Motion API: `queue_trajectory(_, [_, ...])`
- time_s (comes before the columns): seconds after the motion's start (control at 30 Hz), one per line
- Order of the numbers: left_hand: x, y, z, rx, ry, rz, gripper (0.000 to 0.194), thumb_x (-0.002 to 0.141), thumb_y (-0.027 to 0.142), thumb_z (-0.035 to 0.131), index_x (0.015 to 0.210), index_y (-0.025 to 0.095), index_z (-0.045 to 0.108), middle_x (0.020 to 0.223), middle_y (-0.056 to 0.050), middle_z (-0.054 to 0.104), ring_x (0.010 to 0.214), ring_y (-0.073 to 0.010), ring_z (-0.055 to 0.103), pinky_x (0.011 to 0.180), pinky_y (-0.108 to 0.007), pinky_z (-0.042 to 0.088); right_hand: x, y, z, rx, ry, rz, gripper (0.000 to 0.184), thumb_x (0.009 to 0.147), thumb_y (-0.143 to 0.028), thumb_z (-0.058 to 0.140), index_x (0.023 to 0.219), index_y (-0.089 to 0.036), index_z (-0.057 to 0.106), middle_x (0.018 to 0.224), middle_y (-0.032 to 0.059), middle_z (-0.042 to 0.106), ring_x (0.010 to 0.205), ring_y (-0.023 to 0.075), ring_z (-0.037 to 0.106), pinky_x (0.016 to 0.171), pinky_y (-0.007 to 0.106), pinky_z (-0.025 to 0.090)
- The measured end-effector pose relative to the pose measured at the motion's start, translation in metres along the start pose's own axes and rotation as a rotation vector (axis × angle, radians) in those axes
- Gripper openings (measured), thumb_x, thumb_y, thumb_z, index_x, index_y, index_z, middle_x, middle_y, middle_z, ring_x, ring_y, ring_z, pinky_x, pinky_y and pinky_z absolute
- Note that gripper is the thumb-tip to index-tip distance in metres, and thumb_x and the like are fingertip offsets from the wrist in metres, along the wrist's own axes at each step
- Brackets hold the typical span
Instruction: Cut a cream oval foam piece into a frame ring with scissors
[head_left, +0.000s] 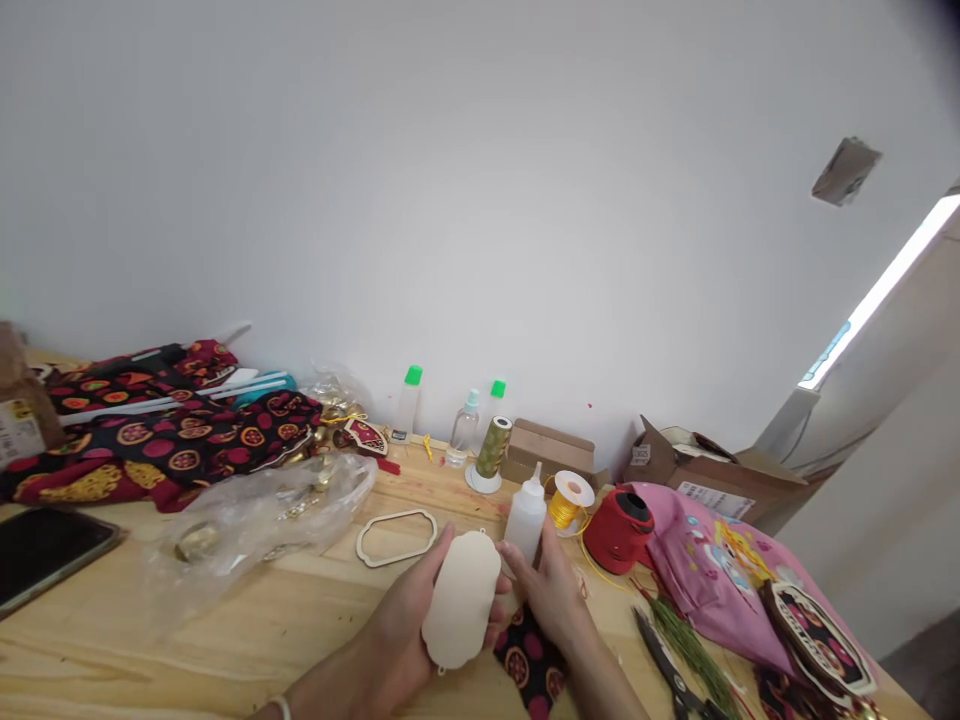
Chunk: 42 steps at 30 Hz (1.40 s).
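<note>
My left hand (pixel 401 625) is closed round a pale oval wooden plaque (pixel 461 598), held above the wooden table (pixel 187 640). My right hand (pixel 551 590) grips a small white squeeze bottle (pixel 526 512) with a pointed nozzle, upright just right of the plaque. A matching oval wooden frame (pixel 395 536) lies flat on the table just beyond my left hand. Under my hands lies a scrap of dark patterned fabric (pixel 531 665).
A crumpled plastic bag (pixel 255 525) and patterned cloth (pixel 165 435) lie at left, a phone (pixel 45 550) at far left. Thread spools (pixel 491 450), a red spool (pixel 619 528), bottles and boxes (pixel 551 450) stand behind. Scissors (pixel 671 670) and a pink bag (pixel 712 580) lie at right.
</note>
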<state>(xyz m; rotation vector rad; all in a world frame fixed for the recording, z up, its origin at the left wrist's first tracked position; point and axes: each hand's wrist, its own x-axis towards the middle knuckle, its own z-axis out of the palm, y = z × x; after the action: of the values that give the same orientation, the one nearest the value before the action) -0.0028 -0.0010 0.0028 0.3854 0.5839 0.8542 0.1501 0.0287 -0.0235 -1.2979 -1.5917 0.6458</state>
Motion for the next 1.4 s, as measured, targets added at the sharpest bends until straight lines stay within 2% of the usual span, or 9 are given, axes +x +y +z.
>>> queue_trajectory(0.23, [0.001,0.003,-0.002,-0.082,0.014,-0.006,0.047,0.072,0.052,0.043,0.09,0.01,0.056,0.069,-0.009,0.063,0.055,-0.0175,0.058,0.056,-0.029,0.045,-0.024,-0.021,-0.04,-0.208,0.163,0.058,0.06,0.062,-0.036,0.06,0.117,-0.018,0.042,0.118,0.0094,0.048,0.11,0.0243,0.042,0.092,0.039,0.033])
queue_trajectory(0.33, [0.001,-0.001,-0.002,-0.081,-0.003,-0.023,0.047,0.07,0.052,0.045,0.089,0.01,0.056,0.068,-0.009,0.063,0.054,-0.0172,0.058,0.055,-0.029,0.045,-0.041,-0.023,-0.039,-0.376,0.124,0.015,0.048,0.064,-0.036,0.058,0.108,-0.018,0.05,0.103,0.0075,0.059,0.093,0.0221,0.055,0.078,0.033,0.044])
queue_trajectory(0.47, [0.001,-0.003,-0.002,-0.096,-0.01,-0.022,0.046,0.07,0.052,0.045,0.09,0.012,0.056,0.068,-0.008,0.063,0.055,-0.017,0.058,0.054,-0.029,0.044,-0.057,-0.018,-0.031,-0.702,-0.03,-0.087,0.013,0.06,-0.032,0.06,0.066,-0.021,0.061,0.069,0.0029,0.062,0.067,0.0204,0.059,0.058,0.028,0.046])
queue_trajectory(0.53, [0.0,-0.003,-0.002,-0.122,-0.016,-0.034,0.045,0.071,0.052,0.044,0.089,0.012,0.056,0.068,-0.007,0.063,0.055,-0.0168,0.058,0.054,-0.029,0.044,-0.06,-0.017,-0.036,-0.725,-0.005,-0.109,0.016,0.069,-0.031,0.053,0.059,-0.02,0.059,0.062,0.0027,0.062,0.06,0.0181,0.058,0.053,0.026,0.046])
queue_trajectory(0.6, [0.0,-0.004,-0.001,-0.149,-0.023,-0.055,0.044,0.071,0.052,0.043,0.089,0.013,0.056,0.068,-0.007,0.062,0.055,-0.0165,0.057,0.054,-0.029,0.044,-0.06,-0.021,-0.046,-0.673,0.138,-0.135,0.026,0.078,-0.033,0.043,0.064,-0.019,0.06,0.065,0.0043,0.064,0.058,0.0164,0.059,0.05,0.023,0.046])
queue_trajectory(0.7, [0.001,-0.007,0.0,-0.174,-0.067,-0.107,0.045,0.072,0.052,0.041,0.09,0.014,0.056,0.064,-0.006,0.062,0.053,-0.0167,0.057,0.054,-0.03,0.044,-0.061,-0.028,-0.048,-0.644,0.339,-0.444,0.026,0.08,-0.031,0.04,0.076,-0.018,0.062,0.086,0.0082,0.066,0.075,0.0198,0.061,0.061,0.026,0.049])
queue_trajectory(0.87, [0.004,-0.013,0.001,-0.262,-0.088,-0.145,0.038,0.077,0.042,0.042,0.096,0.012,0.055,0.07,-0.008,0.065,0.063,-0.0183,0.062,0.056,-0.026,0.043,-0.057,-0.024,0.001,-0.636,0.222,-0.614,0.022,0.078,-0.028,0.041,0.084,-0.029,0.062,0.08,-0.0014,0.068,0.078,0.0145,0.062,0.07,0.024,0.048])
queue_trajectory(1.07, [-0.002,-0.012,0.008,-0.357,-0.147,-0.186,0.037,0.079,0.036,0.042,0.104,0.011,0.053,0.075,-0.008,0.067,0.07,-0.0192,0.063,0.067,-0.028,0.044,-0.048,-0.011,0.032,-0.723,0.13,-0.988,0.032,0.08,-0.014,0.032,0.102,-0.021,0.055,0.09,0.0025,0.067,0.089,0.014,0.059,0.088,0.028,0.04])
queue_trajectory(1.4, [-0.016,-0.007,0.02,-0.283,-0.269,-0.115,0.041,0.078,0.038,0.042,0.107,0.009,0.052,0.086,-0.011,0.067,0.085,-0.0217,0.06,0.077,-0.031,0.042,-0.044,-0.034,-0.001,-0.894,0.092,-0.863,0.034,0.077,-0.009,0.034,0.106,-0.014,0.052,0.107,0.0079,0.059,0.097,0.0161,0.055,0.085,0.027,0.044])
